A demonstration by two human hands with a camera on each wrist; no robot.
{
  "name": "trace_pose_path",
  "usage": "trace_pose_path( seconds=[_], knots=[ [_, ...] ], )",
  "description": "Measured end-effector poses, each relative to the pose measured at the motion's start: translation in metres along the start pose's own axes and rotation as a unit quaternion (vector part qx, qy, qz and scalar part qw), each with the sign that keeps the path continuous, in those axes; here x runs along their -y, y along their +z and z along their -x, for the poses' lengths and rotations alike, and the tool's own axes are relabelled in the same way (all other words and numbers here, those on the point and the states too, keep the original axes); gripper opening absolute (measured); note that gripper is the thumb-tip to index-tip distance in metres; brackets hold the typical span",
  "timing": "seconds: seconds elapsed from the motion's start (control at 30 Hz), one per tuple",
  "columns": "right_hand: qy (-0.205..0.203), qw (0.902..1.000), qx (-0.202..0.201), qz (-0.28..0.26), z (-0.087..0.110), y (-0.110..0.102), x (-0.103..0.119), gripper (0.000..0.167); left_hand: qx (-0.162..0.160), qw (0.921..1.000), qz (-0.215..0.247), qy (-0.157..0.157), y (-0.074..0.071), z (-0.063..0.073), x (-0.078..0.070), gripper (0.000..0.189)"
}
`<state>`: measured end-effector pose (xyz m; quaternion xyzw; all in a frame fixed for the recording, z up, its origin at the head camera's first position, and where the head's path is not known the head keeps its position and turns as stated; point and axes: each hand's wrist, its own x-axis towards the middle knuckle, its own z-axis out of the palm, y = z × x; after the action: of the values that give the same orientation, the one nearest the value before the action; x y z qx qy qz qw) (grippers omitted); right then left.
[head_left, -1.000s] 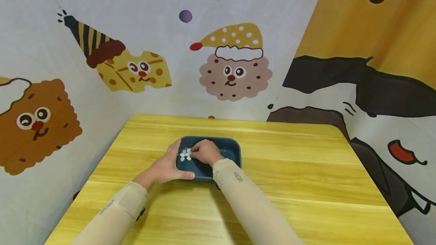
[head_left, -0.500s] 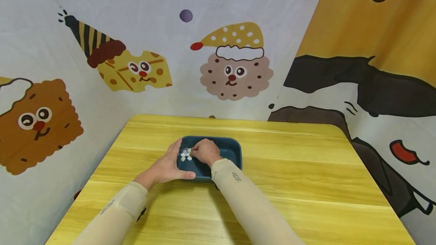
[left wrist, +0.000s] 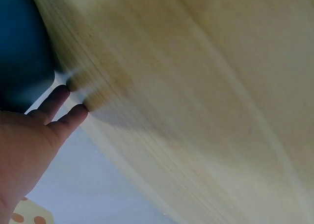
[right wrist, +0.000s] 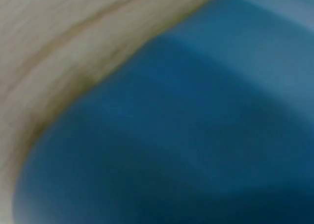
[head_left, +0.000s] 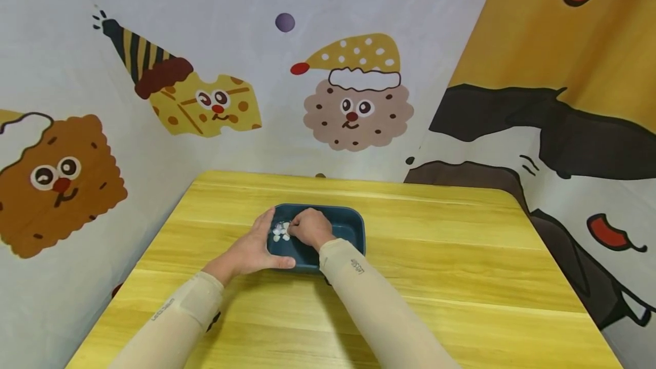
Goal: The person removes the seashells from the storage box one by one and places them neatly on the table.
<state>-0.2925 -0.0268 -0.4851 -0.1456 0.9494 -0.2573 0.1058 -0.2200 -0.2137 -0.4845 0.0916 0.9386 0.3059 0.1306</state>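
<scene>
A dark blue rectangular box [head_left: 349,226] without a lid stands on the table. Several small white pieces [head_left: 277,232] lie close together at its left end; they are too small to tell their kind. My left hand [head_left: 250,250] spans the box's front left corner, fingers stretched along the left side and thumb on the front rim. In the left wrist view, that hand [left wrist: 29,145] has straight fingers beside the box wall [left wrist: 24,42]. Inside the box, my right hand [head_left: 312,228] pinches at a white piece with curled fingers. The right wrist view shows only blue box wall [right wrist: 162,121] and table.
The yellow wood-grain table [head_left: 441,266] extends around the box on all sides. Behind it hangs a white cloth [head_left: 246,4] printed with cartoon food, with a yellow and black part on the right.
Both hands stay in nearly the same place at the box. The right fingertips shift only slightly by the white pieces. The whole head view has drifted a little.
</scene>
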Motion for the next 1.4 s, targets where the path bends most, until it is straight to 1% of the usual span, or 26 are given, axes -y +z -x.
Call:
trace_pose_path(
  seconds=[0.43, 0.57, 0.9, 1.2, 1.4],
  knots=[
    [-0.010, 0.9994, 0.028, -0.014, -0.003, -0.003, -0.007, 0.017, -0.001, 1.0000, 0.003, 0.002, 0.002, -0.003, 0.002, 0.143],
    [-0.007, 0.9991, 0.038, -0.018, -0.003, -0.003, -0.007, 0.019, -0.002, 1.0000, 0.004, 0.002, 0.002, -0.003, 0.002, 0.143],
    [-0.019, 0.9985, 0.033, -0.039, -0.004, -0.003, -0.010, 0.018, -0.002, 1.0000, 0.009, 0.001, 0.002, -0.002, 0.002, 0.143],
    [-0.020, 0.9967, 0.046, -0.064, -0.001, -0.007, -0.011, 0.017, -0.001, 1.0000, 0.005, -0.004, 0.000, -0.001, 0.001, 0.143],
    [-0.033, 0.9963, 0.048, -0.063, -0.002, -0.007, -0.014, 0.017, 0.002, 1.0000, 0.004, -0.008, 0.000, 0.000, -0.001, 0.142]
  ],
)
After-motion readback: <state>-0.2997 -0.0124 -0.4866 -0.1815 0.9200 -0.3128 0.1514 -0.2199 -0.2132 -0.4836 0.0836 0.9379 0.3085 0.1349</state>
